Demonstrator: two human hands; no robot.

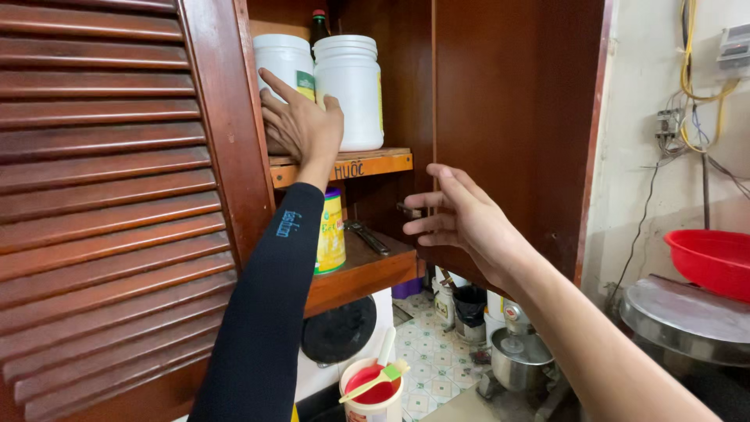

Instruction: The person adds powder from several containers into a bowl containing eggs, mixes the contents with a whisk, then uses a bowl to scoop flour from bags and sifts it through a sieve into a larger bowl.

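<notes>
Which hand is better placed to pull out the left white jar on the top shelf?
Left, probably. The left hand already rests against the left white jar on the top shelf. The right hand hangs open lower down, by the cabinet door edge, touching nothing.

Head view, close, facing cupboard

Home kitchen, wooden cupboard, jars, pots

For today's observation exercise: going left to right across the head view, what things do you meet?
Louvred door → left hand → white jar → right hand → wall wiring → red basin.
</notes>
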